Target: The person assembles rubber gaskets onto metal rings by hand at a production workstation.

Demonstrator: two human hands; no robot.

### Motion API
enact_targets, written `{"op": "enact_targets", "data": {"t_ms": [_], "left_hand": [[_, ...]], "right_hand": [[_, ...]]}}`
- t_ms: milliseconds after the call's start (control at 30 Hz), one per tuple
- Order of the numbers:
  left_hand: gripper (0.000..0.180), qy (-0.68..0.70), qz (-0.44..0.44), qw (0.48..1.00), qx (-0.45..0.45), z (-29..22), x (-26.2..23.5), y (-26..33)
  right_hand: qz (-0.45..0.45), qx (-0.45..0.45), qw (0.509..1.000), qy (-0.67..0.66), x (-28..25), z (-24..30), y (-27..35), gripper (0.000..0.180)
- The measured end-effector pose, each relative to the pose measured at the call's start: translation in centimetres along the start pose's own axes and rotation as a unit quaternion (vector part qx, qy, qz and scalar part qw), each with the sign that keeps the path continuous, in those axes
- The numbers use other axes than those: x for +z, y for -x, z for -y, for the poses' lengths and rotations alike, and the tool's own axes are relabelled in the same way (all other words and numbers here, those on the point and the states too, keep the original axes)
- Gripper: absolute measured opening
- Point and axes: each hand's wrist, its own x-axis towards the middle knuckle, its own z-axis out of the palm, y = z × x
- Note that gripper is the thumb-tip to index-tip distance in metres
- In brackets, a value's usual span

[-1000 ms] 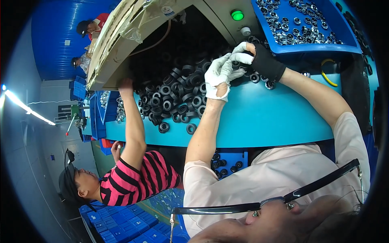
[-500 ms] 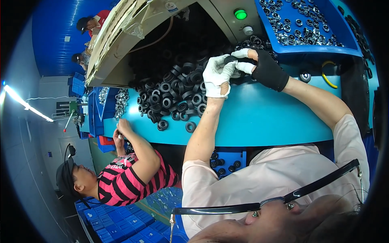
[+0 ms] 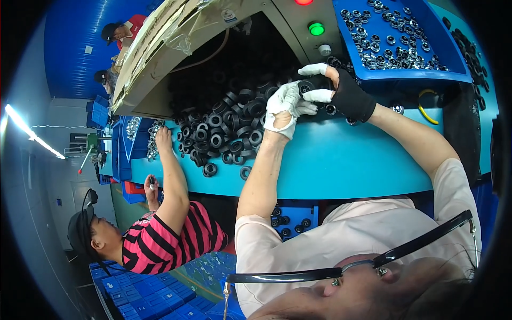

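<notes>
My left hand (image 3: 285, 106), in a white glove, is curled at the edge of the tyre pile, its fingertips against a small black wheel (image 3: 305, 87) with a dark hub. Facing it, my right hand (image 3: 344, 93) wears a black fingerless glove with white covers on thumb and forefinger. Those two fingers are spread apart, the thumb close to the wheel's lower edge. Beneath the right hand lie a shiny hub (image 3: 330, 109) and another one, partly hidden. Left of my hands is a heap of loose black rubber tyres (image 3: 218, 125) on the turquoise table (image 3: 341, 160).
A blue tray (image 3: 416, 74) of chrome hubs stands at the back right, near a yellow curved handle (image 3: 426, 109). Behind the tyres rises a machine housing with a green lamp (image 3: 316, 29). A co-worker in a striped shirt (image 3: 170, 240) works at left. A blue bin (image 3: 298, 218) sits below the table edge.
My hands have drawn slightly apart; the right thumb and forefinger have spread from around the wheel. The co-worker's one arm has reached forward to the small parts. A red lamp has entered the view.
</notes>
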Motion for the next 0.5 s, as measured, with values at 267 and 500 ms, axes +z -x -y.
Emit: {"op": "enact_targets", "data": {"t_ms": [267, 500], "left_hand": [[0.029, 0.048, -0.012, 0.999, -0.005, -0.2, 0.9, -0.1], [0.030, 0.103, -0.002, 0.994, -0.043, -0.1, 0.3, -0.5]], "right_hand": [[0.006, 0.049, 0.999, 0.010, -0.7, -0.2, 0.0, 0.047], [0.013, 0.022, 0.999, 0.028, -0.7, -0.3, -0.1, 0.038]]}}
